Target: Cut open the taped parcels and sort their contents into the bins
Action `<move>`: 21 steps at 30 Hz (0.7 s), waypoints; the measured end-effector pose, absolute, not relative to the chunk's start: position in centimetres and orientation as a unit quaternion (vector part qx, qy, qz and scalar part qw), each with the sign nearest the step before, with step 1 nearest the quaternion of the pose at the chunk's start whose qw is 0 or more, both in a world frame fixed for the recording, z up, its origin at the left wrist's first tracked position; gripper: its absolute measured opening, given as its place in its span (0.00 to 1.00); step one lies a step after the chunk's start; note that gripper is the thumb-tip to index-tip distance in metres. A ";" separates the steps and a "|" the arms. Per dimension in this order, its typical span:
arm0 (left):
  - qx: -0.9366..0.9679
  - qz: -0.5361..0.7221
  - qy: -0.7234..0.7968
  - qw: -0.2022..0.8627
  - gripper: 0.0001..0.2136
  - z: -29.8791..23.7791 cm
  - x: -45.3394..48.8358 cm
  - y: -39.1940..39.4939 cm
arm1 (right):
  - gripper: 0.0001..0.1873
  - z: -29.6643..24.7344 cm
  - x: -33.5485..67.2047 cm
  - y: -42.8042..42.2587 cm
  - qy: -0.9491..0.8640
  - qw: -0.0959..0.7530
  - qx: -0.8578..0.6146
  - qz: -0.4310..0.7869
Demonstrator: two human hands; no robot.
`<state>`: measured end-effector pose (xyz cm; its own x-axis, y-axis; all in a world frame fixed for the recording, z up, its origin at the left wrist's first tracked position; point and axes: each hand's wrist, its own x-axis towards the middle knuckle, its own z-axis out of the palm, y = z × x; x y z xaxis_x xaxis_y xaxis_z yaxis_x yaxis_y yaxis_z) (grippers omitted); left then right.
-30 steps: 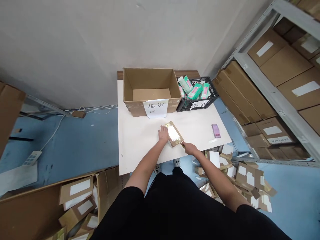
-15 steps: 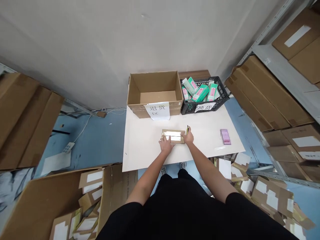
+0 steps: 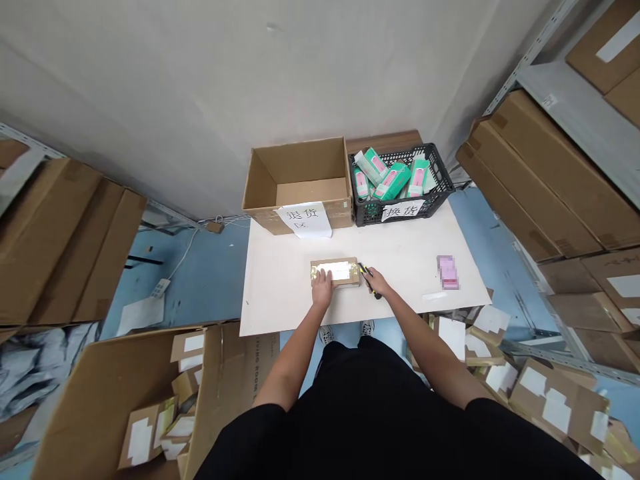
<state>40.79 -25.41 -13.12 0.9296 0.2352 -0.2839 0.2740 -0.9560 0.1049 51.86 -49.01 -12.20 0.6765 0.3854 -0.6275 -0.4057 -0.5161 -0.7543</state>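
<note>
A small cardboard box (image 3: pixel 334 281) with a white label and shiny tape at both ends lies flat on the white table (image 3: pixel 280 300). My left hand (image 3: pixel 323 288) grips its near left side, fingers on the label. In my right hand (image 3: pixel 377 283) is a black and yellow utility knife (image 3: pixel 370 279), its tip against or very close to the box's right end. Whether the blade is out is too small to tell.
Behind the work stand an open cardboard carton (image 3: pixel 300 220) with a paper sign and a black plastic crate (image 3: pixel 430 208) of green and pink boxes. A pixelated purple item (image 3: pixel 448 273) lies at right. A large carton (image 3: pixel 115 373) and heaped parcels (image 3: pixel 540 397) flank me.
The right hand has left the box's right side and now points the utility knife at that end. My left hand has shifted slightly on the box. The camera view has turned a little.
</note>
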 end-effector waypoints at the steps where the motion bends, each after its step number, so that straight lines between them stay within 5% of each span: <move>1: 0.979 -0.140 0.130 0.068 0.30 -13.0 40.8 -25.4 | 0.06 -11.9 52.2 -48.7 -0.003 0.477 -0.780 0.405; 8: 0.967 -0.208 0.141 0.046 0.30 -11.7 41.4 -25.6 | 0.10 -9.7 53.5 -47.3 -0.067 0.298 -0.867 0.394; 16: 0.963 -0.230 0.133 0.051 0.31 -10.4 41.3 -25.5 | 0.11 -9.4 51.2 -50.2 -0.065 0.312 -0.839 0.441; 21: 0.974 -0.193 0.107 0.056 0.35 -8.8 43.4 -24.0 | 0.17 -10.3 48.3 -49.6 0.041 0.381 -0.851 0.359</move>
<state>43.40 -23.95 -8.82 0.9024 0.1868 -0.3882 0.2300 -0.9708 0.0676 48.29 -49.57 -10.34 0.7388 0.2027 -0.6426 -0.3437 -0.7069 -0.6182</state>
